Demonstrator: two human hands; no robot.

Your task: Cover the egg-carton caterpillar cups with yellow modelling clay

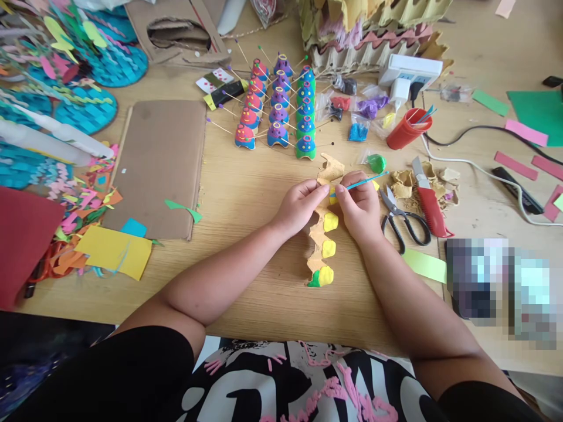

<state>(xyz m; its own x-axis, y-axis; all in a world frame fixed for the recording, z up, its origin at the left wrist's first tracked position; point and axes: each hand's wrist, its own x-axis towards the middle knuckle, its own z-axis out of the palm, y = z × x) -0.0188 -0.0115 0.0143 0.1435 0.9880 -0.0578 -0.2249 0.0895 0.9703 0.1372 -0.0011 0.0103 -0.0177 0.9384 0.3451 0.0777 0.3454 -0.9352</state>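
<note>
Across the counter (pixel 246 293), the carton strip (pixel 317 235) runs near to far. At its far half, the left hand (pixel 299 205) pinches it; the right hand (pixel 363 205), equally close, clasps a blue stick (pixel 372 179).

Pale wood grain sweeps across this broad counter (pixel 272 299), soft light spilling over, darkness beyond its near-left edge!

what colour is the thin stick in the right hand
The stick is blue; head view shows it.

short black sleeves (pixel 141 369) flank a black-and-white printed shirt front (pixel 246 390) with pink squiggles (pixel 333 387).
</note>
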